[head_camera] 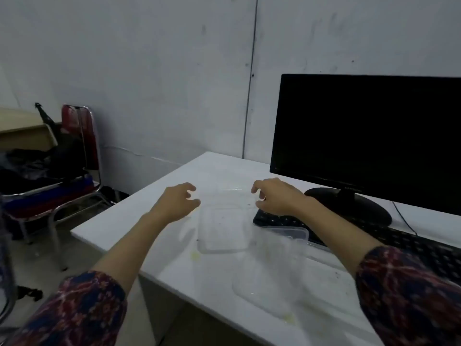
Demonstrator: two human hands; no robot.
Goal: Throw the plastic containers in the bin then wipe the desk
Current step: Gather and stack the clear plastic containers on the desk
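left hand (175, 202) left of far clear container (224, 228), fingers loosely curled, holding nothing | far clear container flat on white bench (139, 228), between both hands | near clear container (270, 273) just right-front of it | right hand (274, 196) right of far container, fingers loosely curled, empty, above keyboard (389, 239)

— What's on the desk (119, 236)?
— Two clear plastic containers: a flat, crumb-speckled one (224, 228) mid-desk, and a bigger one (272, 270) lying near the front edge.
— The desk itself?
— White, with yellowish smears.
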